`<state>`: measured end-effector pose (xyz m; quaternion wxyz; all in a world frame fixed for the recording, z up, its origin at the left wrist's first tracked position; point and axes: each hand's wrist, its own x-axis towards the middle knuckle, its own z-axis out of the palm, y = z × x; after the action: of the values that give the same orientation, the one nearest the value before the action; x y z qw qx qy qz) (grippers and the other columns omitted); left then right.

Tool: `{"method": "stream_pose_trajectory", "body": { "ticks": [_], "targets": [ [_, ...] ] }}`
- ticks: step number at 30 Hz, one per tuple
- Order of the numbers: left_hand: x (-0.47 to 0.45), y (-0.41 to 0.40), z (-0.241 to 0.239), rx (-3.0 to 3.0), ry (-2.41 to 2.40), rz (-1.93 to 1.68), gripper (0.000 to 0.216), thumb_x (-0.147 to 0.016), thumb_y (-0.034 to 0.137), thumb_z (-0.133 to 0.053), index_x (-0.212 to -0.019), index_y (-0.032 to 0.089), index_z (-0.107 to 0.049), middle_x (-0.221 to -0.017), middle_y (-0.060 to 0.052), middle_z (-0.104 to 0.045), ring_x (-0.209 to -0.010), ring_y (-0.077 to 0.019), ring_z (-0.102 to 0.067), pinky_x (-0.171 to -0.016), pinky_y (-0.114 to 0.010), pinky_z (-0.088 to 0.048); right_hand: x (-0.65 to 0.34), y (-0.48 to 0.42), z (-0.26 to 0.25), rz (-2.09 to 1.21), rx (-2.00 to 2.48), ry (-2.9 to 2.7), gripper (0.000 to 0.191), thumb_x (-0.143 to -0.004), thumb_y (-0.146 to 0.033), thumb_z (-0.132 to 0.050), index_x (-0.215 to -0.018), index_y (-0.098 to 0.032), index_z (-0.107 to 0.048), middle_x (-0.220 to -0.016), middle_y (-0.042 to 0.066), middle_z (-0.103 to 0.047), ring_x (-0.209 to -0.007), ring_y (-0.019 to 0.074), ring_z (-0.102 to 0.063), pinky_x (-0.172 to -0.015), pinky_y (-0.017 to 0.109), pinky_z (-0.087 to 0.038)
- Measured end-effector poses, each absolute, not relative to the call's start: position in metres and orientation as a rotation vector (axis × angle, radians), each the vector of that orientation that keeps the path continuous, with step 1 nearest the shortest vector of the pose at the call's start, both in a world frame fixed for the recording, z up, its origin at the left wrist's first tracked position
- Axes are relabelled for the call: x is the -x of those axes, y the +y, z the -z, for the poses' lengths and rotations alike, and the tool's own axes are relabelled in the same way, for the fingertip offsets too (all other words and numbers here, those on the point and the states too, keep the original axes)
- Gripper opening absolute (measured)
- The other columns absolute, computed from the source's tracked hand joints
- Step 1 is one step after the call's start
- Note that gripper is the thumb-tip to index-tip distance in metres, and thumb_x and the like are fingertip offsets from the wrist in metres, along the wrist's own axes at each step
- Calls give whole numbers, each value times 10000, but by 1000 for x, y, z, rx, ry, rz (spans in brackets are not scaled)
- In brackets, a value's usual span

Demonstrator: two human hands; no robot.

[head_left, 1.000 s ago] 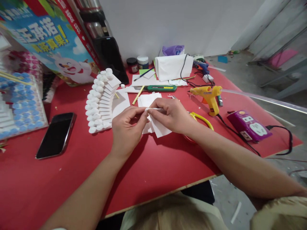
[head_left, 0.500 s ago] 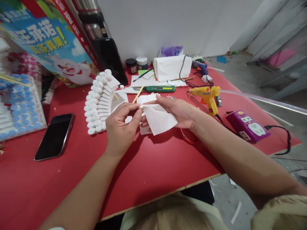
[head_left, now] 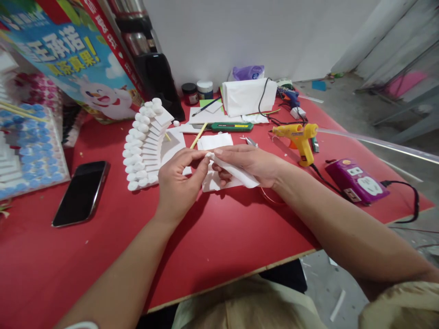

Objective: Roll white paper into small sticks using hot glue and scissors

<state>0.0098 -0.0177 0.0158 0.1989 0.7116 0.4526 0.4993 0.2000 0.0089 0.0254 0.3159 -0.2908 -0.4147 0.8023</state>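
Beside the yellow glue gun (head_left: 299, 135), the left hand (head_left: 178, 183) pinches a white sheet (head_left: 245, 178) by its corner; the right hand (head_left: 252, 163) grips it underneath. Close pinches should steady it.

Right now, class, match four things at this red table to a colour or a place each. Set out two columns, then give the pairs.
1 phone
2 glue gun
3 power strip
4 white sheet

a yellow
b pinched between left hand and right hand
c purple
d black

Pairs: 1-d, 2-a, 3-c, 4-b
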Motion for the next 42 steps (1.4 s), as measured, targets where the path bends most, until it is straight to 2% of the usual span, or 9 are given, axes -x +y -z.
{"method": "stream_pose_trajectory", "body": {
  "ticks": [5, 9, 14, 19, 24, 29, 33, 37, 42],
  "targets": [
    [-12, -20, -15, -1883, 1316, -1381, 91, -897, 235, -712, -926, 197, -789, -886, -17, -763, -805, -148, -683, -766, -261, -526, -199, 7, -25, -1744, 952, -1426, 283, -864, -407, -765, -963, -146, -727, -777, 11, -658, -644, 108, -577, -617, 242, -490],
    [-17, -23, -12, -1677, 1350, -1374, 90, -874, 264, -739, -909, 202, -795, -831, -7, -763, -751, -148, -685, -715, -255, -536, -192, 3, -27, -1218, 1179, -1645, 290, -849, -415, -762, -790, -142, -681, -634, -2, -628, -572, 115, -550, -563, 252, -416],
    [-21, -25, -9, -1666, 1371, -1432, 112, -888, 275, -722, -936, 201, -790, -863, -20, -767, -763, -160, -688, -727, -275, -549, -182, -6, -25, -620, 1224, -1801, 272, -859, -285, -704, -654, -167, -569, -585, -29, -555, -553, 88, -415, -539, 255, -304],
    [-19, -26, -8, -2121, 1434, -1520, 110, -914, 219, -681, -941, 187, -783, -878, -35, -768, -794, -167, -697, -784, -304, -556, -178, -12, -23, -651, 1154, -1783, 214, -876, -245, -648, -687, -167, -586, -618, -22, -575, -568, 92, -434, -552, 250, -339],
    [-16, -27, -7, -2308, 1349, -1513, 199, -950, 204, -642, -1094, 205, -779, -1100, -63, -798, -1026, -217, -742, -935, -353, -565, -183, -13, -28, -731, 1145, -1743, 194, -899, -253, -656, -734, -155, -634, -654, 4, -615, -603, 114, -505, -577, 261, -379],
    [-15, -27, -13, -1936, 1312, -1486, 129, -900, 275, -738, -1002, 258, -817, -1023, -2, -816, -934, -194, -760, -890, -325, -599, -193, -8, -30, -862, 1033, -1787, 161, -906, -262, -673, -789, -151, -669, -650, -3, -612, -598, 113, -518, -562, 251, -385],
    [-10, -20, -15, -1584, 1219, -1386, 130, -812, 312, -829, -934, 269, -836, -929, -11, -816, -870, -209, -757, -848, -352, -623, -198, -6, -33, -932, 957, -1835, 143, -897, -237, -680, -788, -146, -672, -681, -1, -620, -599, 108, -541, -551, 240, -409],
    [-4, -10, -11, -1467, 1045, -1299, 129, -752, 278, -873, -877, 276, -841, -913, -33, -795, -850, -215, -734, -829, -389, -622, -200, -6, -37, -949, 913, -1868, 167, -913, -253, -665, -783, -148, -670, -707, 5, -631, -620, 107, -550, -566, 242, -421],
    [-5, -10, -9, -1536, 1033, -1335, 83, -771, 278, -853, -850, 286, -830, -906, -35, -762, -867, -212, -708, -816, -391, -604, -200, -5, -38, -910, 945, -1899, 183, -900, -261, -668, -749, -157, -665, -704, 8, -643, -633, 113, -545, -578, 251, -414]
  ]
}}
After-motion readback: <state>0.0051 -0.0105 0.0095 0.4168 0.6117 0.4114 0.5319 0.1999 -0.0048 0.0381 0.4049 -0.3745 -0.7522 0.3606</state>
